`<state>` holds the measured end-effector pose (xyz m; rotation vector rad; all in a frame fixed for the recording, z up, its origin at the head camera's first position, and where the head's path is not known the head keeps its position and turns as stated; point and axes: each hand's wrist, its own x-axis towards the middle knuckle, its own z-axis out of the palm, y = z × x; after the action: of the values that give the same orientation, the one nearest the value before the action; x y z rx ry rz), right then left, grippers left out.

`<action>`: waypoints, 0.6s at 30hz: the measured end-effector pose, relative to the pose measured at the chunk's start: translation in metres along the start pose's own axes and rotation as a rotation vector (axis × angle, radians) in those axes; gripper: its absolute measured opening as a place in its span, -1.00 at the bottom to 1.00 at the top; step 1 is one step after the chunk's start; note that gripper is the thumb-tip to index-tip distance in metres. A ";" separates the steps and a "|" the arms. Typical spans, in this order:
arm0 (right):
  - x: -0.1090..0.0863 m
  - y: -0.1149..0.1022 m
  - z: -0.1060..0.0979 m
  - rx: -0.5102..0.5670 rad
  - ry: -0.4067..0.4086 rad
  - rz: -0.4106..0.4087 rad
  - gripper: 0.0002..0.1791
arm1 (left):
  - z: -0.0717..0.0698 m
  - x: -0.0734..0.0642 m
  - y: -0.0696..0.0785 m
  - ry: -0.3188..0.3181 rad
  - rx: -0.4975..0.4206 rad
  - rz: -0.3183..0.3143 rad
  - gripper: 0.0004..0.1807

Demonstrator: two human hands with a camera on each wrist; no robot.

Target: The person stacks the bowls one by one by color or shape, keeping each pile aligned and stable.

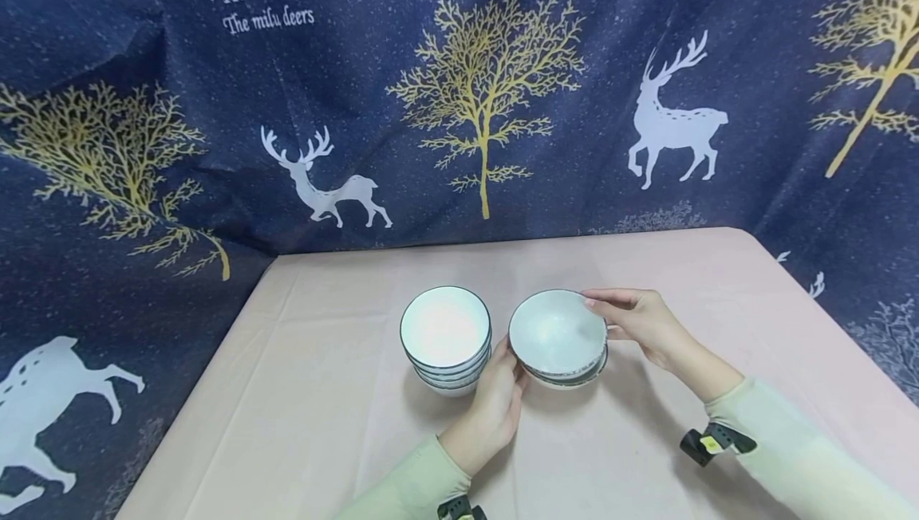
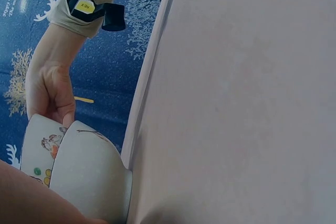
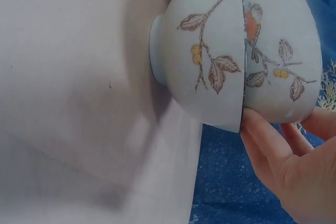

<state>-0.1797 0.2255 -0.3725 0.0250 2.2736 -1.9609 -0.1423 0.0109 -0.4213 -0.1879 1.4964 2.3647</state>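
Note:
Two white bowls with dark rims are together right of centre in the head view. The upper bowl (image 1: 556, 332) sits partly inside the lower bowl (image 3: 178, 51), which stands on the table on its foot. My right hand (image 1: 642, 325) pinches the upper bowl at its right rim, thumb on the rim and fingers on the outside. My left hand (image 1: 494, 400) holds the bowls at their left side; its fingertips are partly hidden. Birds, leaves and yellow berries decorate the outsides. Just left of that hand stands a stack of several like bowls (image 1: 445, 328).
A pale pink cloth covers the table (image 1: 345, 424). Behind it hangs a dark blue curtain (image 1: 345, 89) with white deer and golden trees. The bowl stack stands close to the left hand. Each wrist carries a black strap camera (image 1: 711, 442).

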 end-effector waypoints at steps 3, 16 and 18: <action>0.000 0.000 0.000 -0.030 0.011 -0.004 -0.45 | 0.000 0.000 0.000 0.007 -0.001 -0.003 -0.42; 0.005 0.001 0.000 -0.130 0.055 -0.020 -0.49 | -0.001 0.001 -0.002 -0.004 -0.011 0.008 -0.44; 0.006 0.001 0.000 -0.145 0.062 -0.017 -0.49 | -0.001 0.002 -0.002 -0.004 -0.017 0.012 -0.44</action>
<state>-0.1856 0.2254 -0.3738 0.0519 2.4568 -1.8224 -0.1433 0.0112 -0.4235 -0.1786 1.4806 2.3862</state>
